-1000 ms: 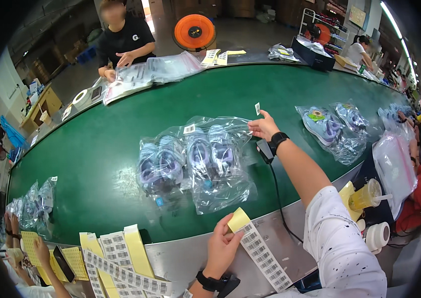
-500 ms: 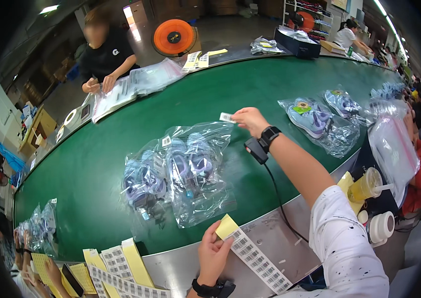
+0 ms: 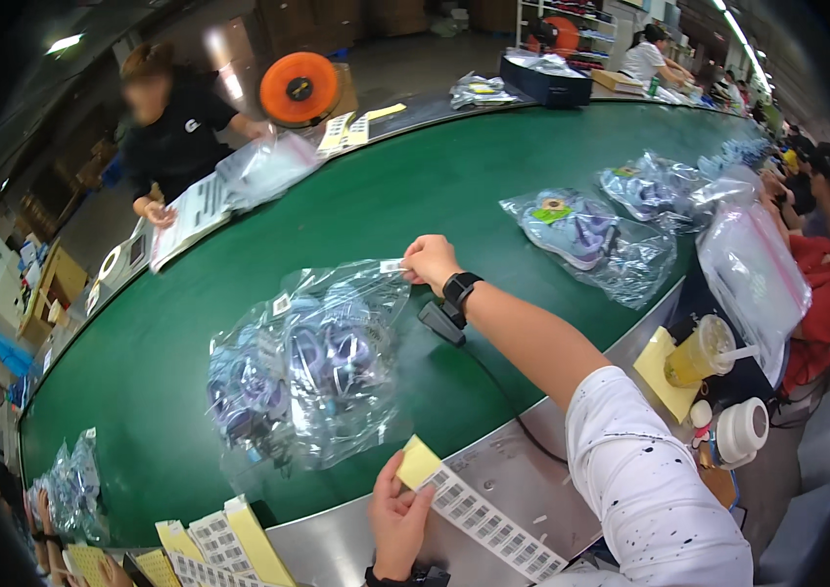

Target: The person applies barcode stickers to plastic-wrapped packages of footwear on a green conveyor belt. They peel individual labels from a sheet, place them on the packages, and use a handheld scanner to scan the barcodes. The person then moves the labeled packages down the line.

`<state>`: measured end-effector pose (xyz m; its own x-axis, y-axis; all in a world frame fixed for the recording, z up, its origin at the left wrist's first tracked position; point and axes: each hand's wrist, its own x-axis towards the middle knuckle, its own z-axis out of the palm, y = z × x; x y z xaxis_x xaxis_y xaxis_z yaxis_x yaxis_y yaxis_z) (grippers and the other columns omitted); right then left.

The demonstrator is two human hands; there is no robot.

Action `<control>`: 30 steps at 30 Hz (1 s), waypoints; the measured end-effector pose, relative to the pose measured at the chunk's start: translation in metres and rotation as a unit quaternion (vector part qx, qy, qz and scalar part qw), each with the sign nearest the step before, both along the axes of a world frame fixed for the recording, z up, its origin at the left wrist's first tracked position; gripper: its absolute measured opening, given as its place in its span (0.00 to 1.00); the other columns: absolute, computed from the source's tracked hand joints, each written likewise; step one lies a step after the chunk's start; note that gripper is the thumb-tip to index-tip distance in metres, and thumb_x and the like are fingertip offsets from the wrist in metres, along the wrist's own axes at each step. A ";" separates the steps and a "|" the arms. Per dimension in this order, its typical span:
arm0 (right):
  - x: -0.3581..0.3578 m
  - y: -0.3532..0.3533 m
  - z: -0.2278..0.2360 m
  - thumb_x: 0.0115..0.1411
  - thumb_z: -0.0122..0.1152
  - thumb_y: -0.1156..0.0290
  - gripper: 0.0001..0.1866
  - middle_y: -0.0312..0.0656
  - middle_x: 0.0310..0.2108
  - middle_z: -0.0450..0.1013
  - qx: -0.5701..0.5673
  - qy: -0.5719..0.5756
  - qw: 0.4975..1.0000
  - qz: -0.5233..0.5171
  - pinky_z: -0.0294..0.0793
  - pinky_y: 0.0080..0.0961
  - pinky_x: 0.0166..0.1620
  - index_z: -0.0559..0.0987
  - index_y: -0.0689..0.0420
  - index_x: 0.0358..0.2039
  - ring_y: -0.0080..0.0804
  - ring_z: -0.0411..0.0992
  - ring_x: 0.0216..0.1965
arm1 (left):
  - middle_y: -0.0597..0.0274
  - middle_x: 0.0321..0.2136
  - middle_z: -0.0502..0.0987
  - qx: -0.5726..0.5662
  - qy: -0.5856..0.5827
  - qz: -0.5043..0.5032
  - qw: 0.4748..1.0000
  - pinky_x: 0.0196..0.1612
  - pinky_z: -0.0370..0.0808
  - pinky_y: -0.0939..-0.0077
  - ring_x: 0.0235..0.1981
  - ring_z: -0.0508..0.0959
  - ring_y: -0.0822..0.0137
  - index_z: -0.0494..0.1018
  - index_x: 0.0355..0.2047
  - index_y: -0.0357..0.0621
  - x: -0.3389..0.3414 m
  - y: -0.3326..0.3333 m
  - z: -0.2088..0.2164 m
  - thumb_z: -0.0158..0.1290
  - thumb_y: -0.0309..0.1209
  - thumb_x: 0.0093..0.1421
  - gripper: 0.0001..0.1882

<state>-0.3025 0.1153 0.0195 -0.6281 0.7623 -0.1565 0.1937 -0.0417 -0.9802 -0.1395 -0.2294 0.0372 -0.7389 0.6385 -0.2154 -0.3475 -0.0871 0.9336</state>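
Observation:
My right hand pinches a small white barcode sticker between thumb and fingers. The sticker is at the upper right corner of a clear plastic bag holding blue-lilac shoes. A second bagged pair of shoes lies against it on the left, and a white label shows near the top between them. Below, my left hand is closed on the yellow end of a strip of barcode stickers, which slants down over the metal edge.
More bagged shoes lie on the green conveyor belt to the right. A drink cup and a white bottle stand at right. Sticker sheets are at lower left. Across the belt, a person handles clear bags.
My right hand has come down and left with the sticker, reaching the bag's corner. My left hand keeps its hold on the strip. The person opposite has spread their hands apart.

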 end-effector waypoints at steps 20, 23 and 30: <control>0.188 0.107 0.010 0.47 0.68 0.59 0.31 0.57 0.45 0.75 0.390 -0.164 0.905 -0.045 0.71 0.37 0.51 0.76 0.65 0.48 0.50 0.73 0.48 | 0.53 0.42 0.78 0.005 -0.029 -0.017 0.999 0.41 0.76 0.83 0.40 0.79 0.71 0.65 0.55 0.36 -0.003 -0.013 -0.012 0.52 0.21 0.61 0.22; 0.152 0.041 0.021 0.48 0.67 0.61 0.27 0.56 0.40 0.76 0.418 -0.129 0.899 0.011 0.74 0.38 0.47 0.77 0.63 0.46 0.49 0.76 0.43 | 0.53 0.43 0.77 0.004 -0.004 -0.021 1.000 0.39 0.76 0.83 0.40 0.78 0.72 0.67 0.54 0.35 -0.002 -0.008 -0.006 0.52 0.21 0.61 0.19; 0.132 -0.100 0.043 0.53 0.64 0.67 0.21 0.54 0.35 0.77 0.340 -0.044 0.914 0.215 0.74 0.39 0.43 0.76 0.62 0.46 0.50 0.75 0.37 | 0.57 0.39 0.79 0.004 0.010 0.000 1.000 0.38 0.75 0.85 0.37 0.78 0.76 0.69 0.52 0.36 0.002 -0.015 -0.010 0.53 0.22 0.61 0.18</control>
